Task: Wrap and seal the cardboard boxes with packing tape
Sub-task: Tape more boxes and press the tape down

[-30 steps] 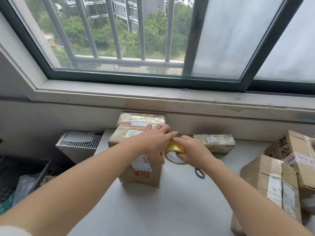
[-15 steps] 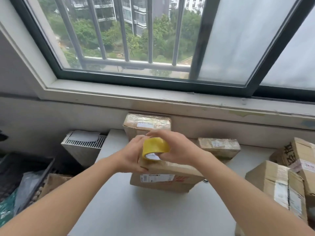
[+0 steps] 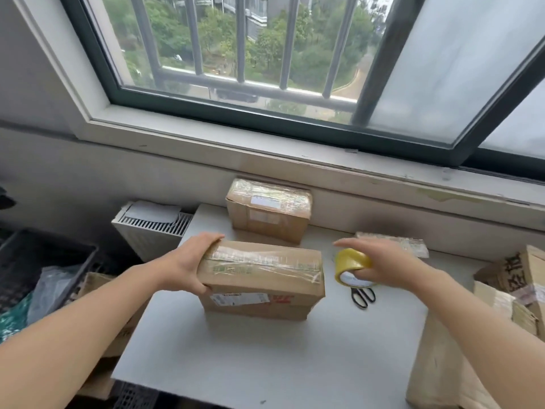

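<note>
Left hand (image 3: 188, 265) holds box (image 3: 261, 273); right hand (image 3: 380, 267) grips tape roll (image 3: 351, 262) (yellow).

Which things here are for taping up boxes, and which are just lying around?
For the job: the front box gripped by the left hand, the tape roll in the right hand, the scissors, the back box.

Just lying about: the white vent, the black crate, the plastic bag.

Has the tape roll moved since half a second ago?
Yes: the tape roll went rightward, from in front of the rear box to beside it, near the scissors.
</note>
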Demonstrator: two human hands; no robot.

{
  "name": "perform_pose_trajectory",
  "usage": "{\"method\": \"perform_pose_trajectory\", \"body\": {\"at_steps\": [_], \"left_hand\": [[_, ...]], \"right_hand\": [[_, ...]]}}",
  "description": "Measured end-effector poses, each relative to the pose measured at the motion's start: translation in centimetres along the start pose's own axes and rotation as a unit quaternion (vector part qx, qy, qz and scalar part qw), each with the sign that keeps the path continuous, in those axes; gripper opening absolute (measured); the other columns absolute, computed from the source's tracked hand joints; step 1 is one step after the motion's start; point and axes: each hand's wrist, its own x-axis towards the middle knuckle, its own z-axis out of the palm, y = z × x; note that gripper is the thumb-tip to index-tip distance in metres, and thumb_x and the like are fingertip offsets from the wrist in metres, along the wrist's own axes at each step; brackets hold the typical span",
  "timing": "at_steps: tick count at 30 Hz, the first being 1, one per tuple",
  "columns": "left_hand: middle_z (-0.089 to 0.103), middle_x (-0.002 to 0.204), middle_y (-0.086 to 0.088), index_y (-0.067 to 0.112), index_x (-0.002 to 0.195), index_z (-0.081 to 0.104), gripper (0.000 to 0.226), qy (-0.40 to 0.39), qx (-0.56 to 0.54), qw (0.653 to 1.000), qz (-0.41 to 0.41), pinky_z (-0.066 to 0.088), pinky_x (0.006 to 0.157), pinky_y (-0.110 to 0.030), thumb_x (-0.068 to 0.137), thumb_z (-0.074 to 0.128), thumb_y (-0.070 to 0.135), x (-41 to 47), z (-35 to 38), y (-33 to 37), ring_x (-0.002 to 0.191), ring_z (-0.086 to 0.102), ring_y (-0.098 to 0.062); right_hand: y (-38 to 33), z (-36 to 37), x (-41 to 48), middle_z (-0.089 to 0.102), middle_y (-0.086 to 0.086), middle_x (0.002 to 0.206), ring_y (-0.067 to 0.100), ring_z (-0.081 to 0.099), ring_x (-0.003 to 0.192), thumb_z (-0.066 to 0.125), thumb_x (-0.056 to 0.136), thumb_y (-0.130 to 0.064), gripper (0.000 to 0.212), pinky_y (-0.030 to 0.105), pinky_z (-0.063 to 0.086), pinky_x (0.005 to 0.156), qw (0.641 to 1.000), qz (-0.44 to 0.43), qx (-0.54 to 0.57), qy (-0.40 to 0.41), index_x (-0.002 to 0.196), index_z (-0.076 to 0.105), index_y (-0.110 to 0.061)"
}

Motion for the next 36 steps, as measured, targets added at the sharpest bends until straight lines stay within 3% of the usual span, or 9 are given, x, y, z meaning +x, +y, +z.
{"method": "perform_pose_trajectory", "body": {"at_steps": [5, 11, 13, 16, 21, 26, 29, 33, 36], "left_hand": [[0.03, 0.134, 0.028, 0.061, 0.135, 0.015, 0.112, -0.017, 0.013, 1.0, 0.01, 0.043, 0.109, -0.026, 0.055, 0.09, 0.043, 0.2, -0.3, -0.2, 0.127, 0.037, -0.001], [0.026, 0.142, 0.019, 0.05, 0.15, 0.01, 0.119, -0.04, 0.056, 0.997, 0.018, 0.036, 0.116, -0.028, 0.061, 0.089, 0.044, 0.3, -0.3, 0.3, 0.133, 0.033, -0.006], [0.014, 0.155, 0.011, 0.026, 0.162, -0.004, 0.131, -0.042, 0.161, 0.986, 0.012, 0.019, 0.126, -0.038, 0.067, 0.081, 0.055, 0.4, -0.2, 0.9, 0.145, 0.021, -0.015], [-0.017, 0.168, -0.004, 0.01, 0.156, -0.029, 0.136, -0.059, 0.321, 0.945, -0.032, -0.008, 0.124, -0.061, 0.076, 0.066, 0.066, 0.5, 0.5, 2.8, 0.156, -0.016, -0.025], [-0.036, 0.164, -0.009, 0.008, 0.156, -0.03, 0.134, -0.049, 0.318, 0.947, -0.002, -0.009, 0.117, -0.073, 0.078, 0.047, 0.086, 2.5, 4.3, 9.8, 0.152, -0.033, -0.03], [-0.024, 0.169, -0.011, 0.006, 0.159, -0.019, 0.136, -0.039, 0.324, 0.944, 0.046, -0.011, 0.108, -0.08, 0.076, 0.05, 0.088, 7.2, 10.2, 17.5, 0.154, -0.026, -0.032], [-0.006, 0.169, -0.011, 0.006, 0.16, -0.013, 0.134, -0.039, 0.361, 0.93, 0.061, -0.01, 0.109, -0.082, 0.076, 0.062, 0.079, 8.9, 11.2, 19.6, 0.156, -0.009, -0.035], [0.023, 0.148, -0.011, 0.021, 0.162, -0.005, 0.106, -0.003, 0.342, 0.935, 0.093, -0.002, 0.11, -0.083, 0.087, 0.066, 0.047, 9.0, 11.2, 19.4, 0.143, 0.02, -0.033], [0.024, 0.143, -0.008, 0.032, 0.158, 0.009, 0.103, -0.007, 0.266, 0.958, 0.104, -0.002, 0.111, -0.082, 0.08, 0.075, 0.05, 8.6, 9.2, 18.4, 0.141, 0.019, -0.03]], "right_hand": [[0.1, 4.4, -0.3, 0.058, -0.006, 0.132, 0.022, 0.058, 0.117, 0.068, 0.09, -0.033, 0.053, 0.034, 0.046, 0.094, 0.999, 0.035, -0.014, 0.004, 0.139, 0.05, -0.026], [-0.3, 7.7, 0.6, 0.052, -0.007, 0.096, 0.022, 0.055, 0.088, 0.067, 0.09, -0.037, 0.031, 0.036, 0.045, 0.074, 0.998, 0.058, 0.005, 0.012, 0.1, 0.041, -0.023], [-0.6, 8.4, 1.1, 0.057, -0.004, 0.098, 0.024, 0.057, 0.088, 0.067, 0.091, -0.039, 0.032, 0.039, 0.048, 0.076, 0.997, 0.075, 0.009, 0.012, 0.104, 0.045, -0.021], [-0.9, 8.6, 1.6, 0.06, -0.001, 0.101, 0.025, 0.06, 0.09, 0.067, 0.091, -0.039, 0.032, 0.04, 0.05, 0.077, 0.996, 0.083, 0.002, 0.016, 0.107, 0.047, -0.02], [-1.4, 8.2, 1.9, 0.063, 0.001, 0.103, 0.026, 0.061, 0.09, 0.064, 0.093, -0.036, 0.03, 0.036, 0.044, 0.071, 0.997, 0.057, -0.051, 0.024, 0.109, 0.05, -0.016], [-2.3, 7.8, 1.9, 0.062, 0.0, 0.106, 0.027, 0.062, 0.093, 0.067, 0.092, -0.041, 0.035, 0.035, 0.039, 0.067, 0.996, 0.049, -0.069, 0.041, 0.11, 0.05, -0.016], [-2.1, 7.8, 1.6, 0.062, 0.001, 0.11, 0.027, 0.062, 0.098, 0.067, 0.093, -0.042, 0.037, 0.034, 0.04, 0.068, 0.993, 0.056, -0.079, 0.061, 0.112, 0.05, -0.015], [-1.7, 8.5, 0.8, 0.064, -0.001, 0.113, 0.026, 0.062, 0.101, 0.067, 0.09, -0.045, 0.043, 0.037, 0.048, 0.072, 0.996, 0.061, -0.02, 0.061, 0.121, 0.052, -0.018], [-1.7, 7.5, -0.1, 0.063, -0.005, 0.1, 0.025, 0.061, 0.095, 0.069, 0.086, -0.04, 0.034, 0.036, 0.047, 0.071, 0.991, 0.072, 0.049, 0.098, 0.111, 0.056, -0.021]]}}
